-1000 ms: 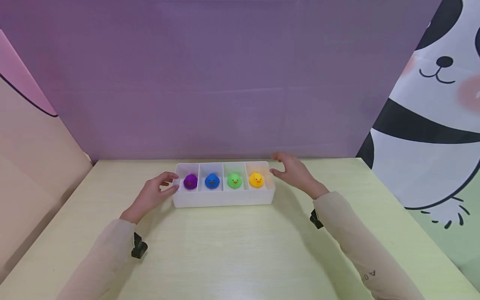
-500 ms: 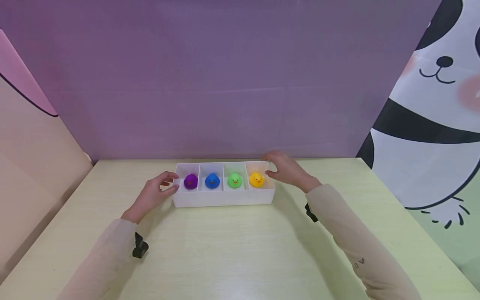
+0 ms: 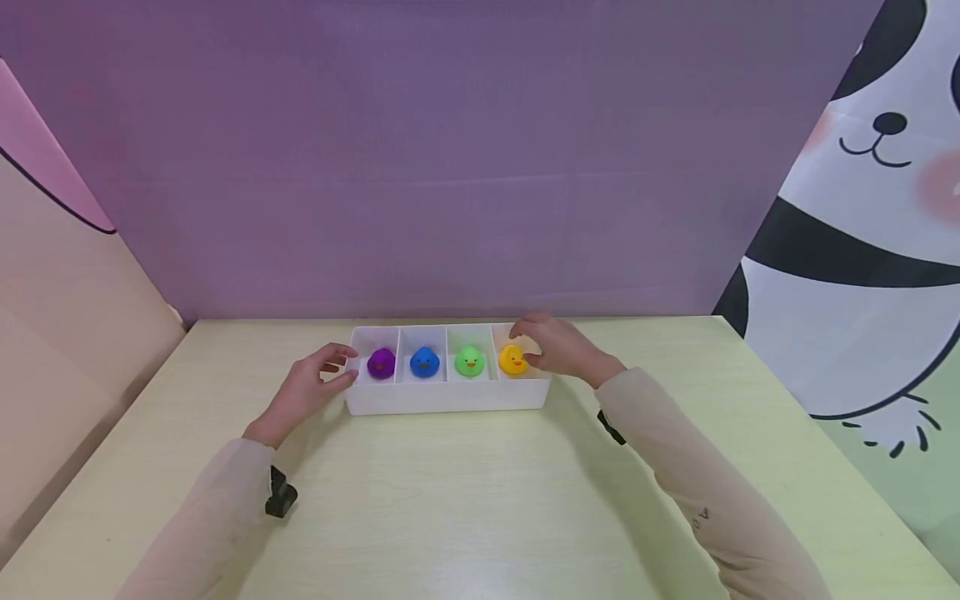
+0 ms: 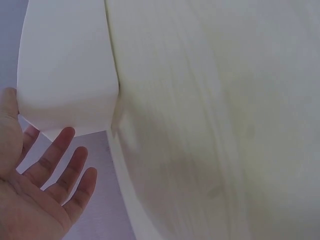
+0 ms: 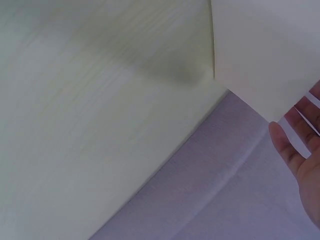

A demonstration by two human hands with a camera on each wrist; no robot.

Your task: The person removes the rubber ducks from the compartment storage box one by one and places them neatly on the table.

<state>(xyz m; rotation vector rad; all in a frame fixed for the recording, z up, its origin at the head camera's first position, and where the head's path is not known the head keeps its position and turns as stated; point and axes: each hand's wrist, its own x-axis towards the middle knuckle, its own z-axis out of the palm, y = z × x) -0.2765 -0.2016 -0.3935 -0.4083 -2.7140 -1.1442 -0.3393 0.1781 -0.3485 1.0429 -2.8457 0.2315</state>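
A white box (image 3: 448, 398) with several compartments in a row stands near the table's back edge. From left to right it holds a purple duck (image 3: 381, 363), a blue duck (image 3: 424, 362), a green duck (image 3: 469, 361) and a yellow duck (image 3: 512, 359). My left hand (image 3: 302, 390) rests its thumb and forefinger at the box's left end; the left wrist view shows its other fingers loosely extended below. Over the right compartment, my right hand (image 3: 562, 344) has its thumb beside the yellow duck and its fingers arched above and behind it. Whether they touch the duck is unclear.
The pale wooden table (image 3: 450, 500) extends in front of the box. Just behind its back edge rises a purple backdrop (image 3: 450, 167). A panda picture (image 3: 862, 217) covers the wall on the right.
My right hand has moved left and down from beside the box's right end to the yellow duck. The left hand and the box have stayed in place.
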